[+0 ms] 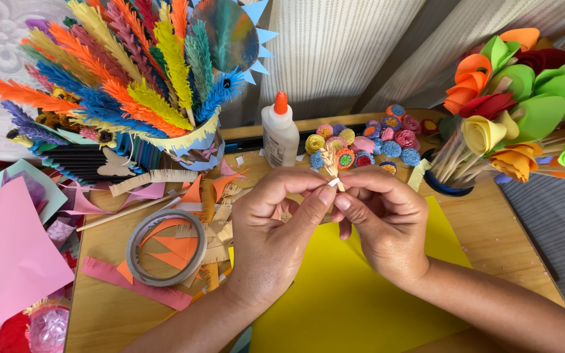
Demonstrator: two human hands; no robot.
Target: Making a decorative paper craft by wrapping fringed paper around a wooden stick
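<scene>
Two bare hands meet over a wooden craft table (pixel 492 216), pinching between them a small tan fringed paper bundle (pixel 330 165) bound with a white strip. The left hand (pixel 273 229) grips the bundle between thumb and forefinger; the right hand (pixel 384 225) closes its thumb and fingertips on the same strip, the two hands touching at the fingertips. The bundle sits just above centre, fringe fanning upward toward 12 o'clock.

Beneath the hands lies a yellow sheet of paper (pixel 341 301). At 9 o'clock rests a grey roll of tape (pixel 165 247) among orange and tan paper scraps (pixel 197 216). At 11 o'clock stands a white glue bottle with an orange cap (pixel 280 134), and beyond it, at 10 o'clock, a spray of multicoloured paper feathers (pixel 119 72). A cluster of small rolled paper flowers in pink, blue and yellow (pixel 377 140) lies at 12 o'clock. At 2 o'clock, large orange, green and yellow paper blooms on wooden sticks (pixel 511 98) rise from a dark holder. Pink paper sheets (pixel 4 255) spread at 8 o'clock.
</scene>
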